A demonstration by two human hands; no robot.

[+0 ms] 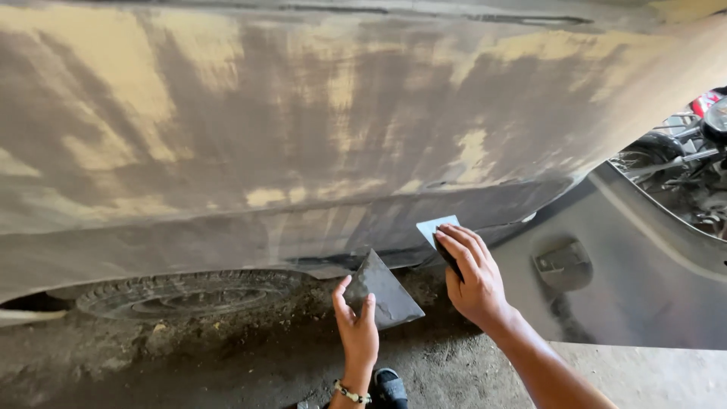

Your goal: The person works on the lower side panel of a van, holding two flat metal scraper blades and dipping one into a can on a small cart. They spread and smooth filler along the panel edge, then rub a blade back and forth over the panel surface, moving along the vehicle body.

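A car body panel (pixel 303 136), sanded and patched with tan and grey filler, fills most of the view. My right hand (pixel 473 276) holds a small pale blue spreader (pixel 435 227) flat against the panel's lower edge. My left hand (pixel 356 326), with a beaded bracelet on the wrist, grips a dark square mixing board (pixel 386 291) smeared with grey putty, held just below the panel and left of the spreader.
A tyre (pixel 182 291) shows under the wheel arch at lower left. An open grey car door (pixel 628 265) stands at the right, with a motorcycle (pixel 689 151) behind it. The ground is dirty concrete, and my sandalled foot (pixel 390 386) is at the bottom.
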